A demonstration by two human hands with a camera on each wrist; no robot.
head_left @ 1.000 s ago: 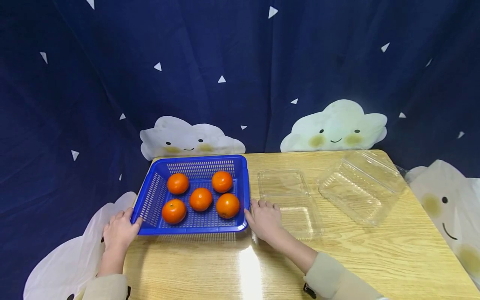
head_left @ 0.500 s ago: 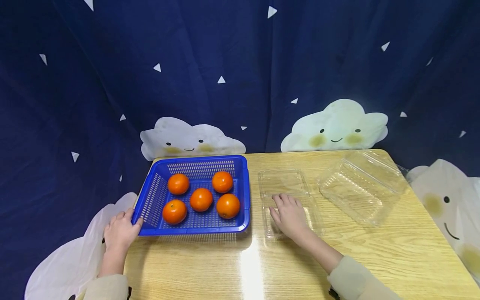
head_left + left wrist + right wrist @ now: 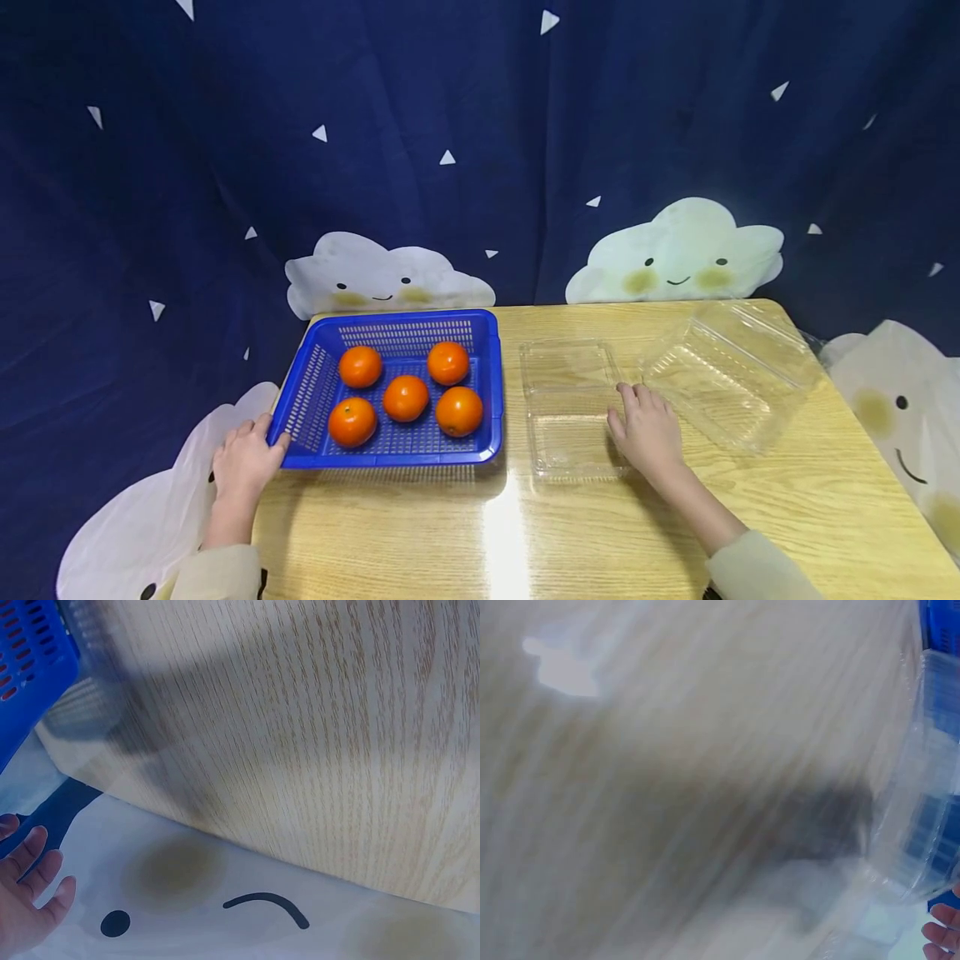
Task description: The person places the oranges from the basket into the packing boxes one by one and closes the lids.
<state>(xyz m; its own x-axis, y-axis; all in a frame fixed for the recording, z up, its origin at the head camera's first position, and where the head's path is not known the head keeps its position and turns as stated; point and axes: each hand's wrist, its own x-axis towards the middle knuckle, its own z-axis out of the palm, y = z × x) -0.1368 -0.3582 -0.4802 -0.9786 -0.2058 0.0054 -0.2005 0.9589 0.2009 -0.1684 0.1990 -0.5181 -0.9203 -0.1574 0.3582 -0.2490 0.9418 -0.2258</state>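
Observation:
A blue plastic basket (image 3: 390,460) holds several oranges (image 3: 406,398) and stands at the left of the table. My left hand (image 3: 245,458) is at the basket's front left corner, thumb and forefinger right at the rim. In the left wrist view its fingers (image 3: 46,871) are loosely bent, with a gap between them and the basket. An opened clear plastic clamshell box (image 3: 573,433) lies just right of the basket. My right hand (image 3: 649,429) is at that box's right edge, fingers relaxed. Only its fingertips (image 3: 943,935) show in the right wrist view, beside the clear plastic.
Another clear plastic box (image 3: 720,383) lies at an angle on the right, its far end near the table's right edge. The wooden table (image 3: 390,542) backs onto a dark blue curtain (image 3: 420,108) with printed clouds.
My right hand has moved right, from the basket's right side across the nearer clear box to its right edge. My left hand and the oranges have stayed in place.

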